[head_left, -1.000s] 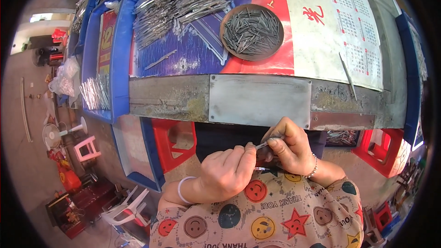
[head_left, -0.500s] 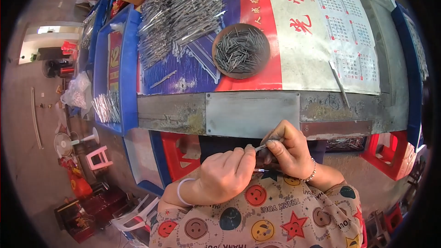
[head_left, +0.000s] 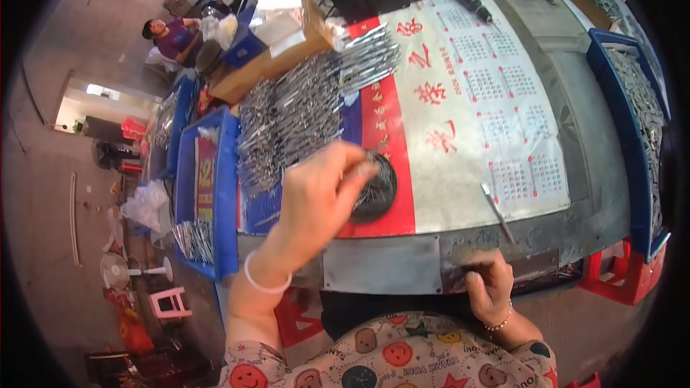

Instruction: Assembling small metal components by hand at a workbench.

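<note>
Over the desk, in the head view, we see the left hand reaching to the round dish of pins, fingers pinched at its rim. The right hand rests curled at the desk edge, beside a loose rod.

A large white and red calendar sheet covers the table's middle. A brown cardboard box sits far left, white packets on it.
</note>
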Motion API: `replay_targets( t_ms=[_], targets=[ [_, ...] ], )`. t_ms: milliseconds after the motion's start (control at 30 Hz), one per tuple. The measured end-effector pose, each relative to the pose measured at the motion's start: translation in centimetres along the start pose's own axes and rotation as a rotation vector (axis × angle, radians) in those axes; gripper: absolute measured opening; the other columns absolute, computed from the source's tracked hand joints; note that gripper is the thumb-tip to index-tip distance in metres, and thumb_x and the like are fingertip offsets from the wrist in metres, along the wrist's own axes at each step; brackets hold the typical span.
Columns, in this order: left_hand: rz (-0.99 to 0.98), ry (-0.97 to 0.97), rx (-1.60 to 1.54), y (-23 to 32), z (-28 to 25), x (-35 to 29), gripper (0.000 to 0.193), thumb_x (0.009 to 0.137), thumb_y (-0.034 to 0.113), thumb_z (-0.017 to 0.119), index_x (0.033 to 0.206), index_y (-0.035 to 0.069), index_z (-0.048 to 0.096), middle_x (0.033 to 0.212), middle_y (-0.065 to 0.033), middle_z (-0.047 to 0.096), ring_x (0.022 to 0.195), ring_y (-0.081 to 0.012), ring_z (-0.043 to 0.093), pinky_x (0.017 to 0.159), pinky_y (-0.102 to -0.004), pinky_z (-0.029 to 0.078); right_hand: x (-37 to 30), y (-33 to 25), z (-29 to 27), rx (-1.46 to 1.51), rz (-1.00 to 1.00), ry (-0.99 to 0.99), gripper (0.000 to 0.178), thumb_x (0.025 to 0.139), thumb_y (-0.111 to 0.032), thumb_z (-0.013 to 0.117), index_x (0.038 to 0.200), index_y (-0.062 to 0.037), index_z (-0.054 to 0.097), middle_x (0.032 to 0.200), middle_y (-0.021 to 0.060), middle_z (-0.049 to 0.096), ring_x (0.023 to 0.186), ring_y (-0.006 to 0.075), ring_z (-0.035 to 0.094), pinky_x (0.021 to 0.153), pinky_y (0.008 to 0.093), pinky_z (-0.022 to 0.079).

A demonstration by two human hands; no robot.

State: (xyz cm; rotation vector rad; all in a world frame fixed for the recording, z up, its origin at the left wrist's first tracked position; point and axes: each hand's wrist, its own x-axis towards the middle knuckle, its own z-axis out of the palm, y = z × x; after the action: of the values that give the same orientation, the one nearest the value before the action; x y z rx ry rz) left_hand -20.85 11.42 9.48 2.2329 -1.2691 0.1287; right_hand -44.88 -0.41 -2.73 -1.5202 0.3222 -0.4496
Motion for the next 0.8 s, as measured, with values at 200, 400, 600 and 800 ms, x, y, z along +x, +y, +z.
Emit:
replay_targets(
  t_ms=[200, 400, 600, 800],
  targets=[
    [0.022, -0.02, 0.074, -7.8, 5.8, 11.6, 0.016, 0.078, 0.017, 0.066, 0.082, 0.003, 0.059, 0.072, -0.0163, 0.062, 0.066, -0.034, 0.062, 0.057, -0.0401, 0.047, 0.4, 1.1, -0.7, -0.158, -0.316, -0.033, 0.018, 0.072, -0.002, 0.065, 0.086, -0.0044, 0.053, 0.074, 0.0123, 0.062, 0.06, 0.0272, 0.061, 0.053, 0.0327, 0.047],
    [0.038, -0.177, 0.307, -13.8, 9.4, 16.9, 0.021, 0.077, 0.022, 0.066, 0.079, 0.003, 0.06, 0.077, -0.0179, 0.063, 0.075, -0.0365, 0.061, 0.063, -0.0446, 0.046, 1.5, 0.8, -0.6, -0.104, -0.35, -0.069, 0.023, 0.068, 0.0, 0.068, 0.087, -0.002, 0.054, 0.074, 0.0113, 0.062, 0.061, 0.0272, 0.062, 0.053, 0.0332, 0.049],
    [-0.02, -0.21, 0.017, -16.1, 9.7, 19.7, 0.029, 0.077, 0.029, 0.067, 0.085, 0.002, 0.064, 0.075, -0.0145, 0.063, 0.07, -0.0251, 0.061, 0.064, -0.0343, 0.046, 2.2, 1.0, -0.5, -0.121, -0.384, -0.073, 0.02, 0.069, 0.0, 0.065, 0.084, -0.0022, 0.053, 0.071, 0.0112, 0.063, 0.054, 0.0238, 0.061, 0.05, 0.0304, 0.048],
    [0.036, -0.181, -0.108, -18.5, 11.1, 21.5, 0.021, 0.079, 0.019, 0.065, 0.089, 0.001, 0.066, 0.083, -0.0135, 0.064, 0.071, -0.0234, 0.061, 0.067, -0.0323, 0.048, 2.4, 0.4, -0.3, -0.159, -0.375, -0.081, 0.02, 0.069, -0.001, 0.065, 0.084, -0.0025, 0.053, 0.07, 0.0115, 0.063, 0.054, 0.0241, 0.061, 0.049, 0.0305, 0.049]
  ],
)
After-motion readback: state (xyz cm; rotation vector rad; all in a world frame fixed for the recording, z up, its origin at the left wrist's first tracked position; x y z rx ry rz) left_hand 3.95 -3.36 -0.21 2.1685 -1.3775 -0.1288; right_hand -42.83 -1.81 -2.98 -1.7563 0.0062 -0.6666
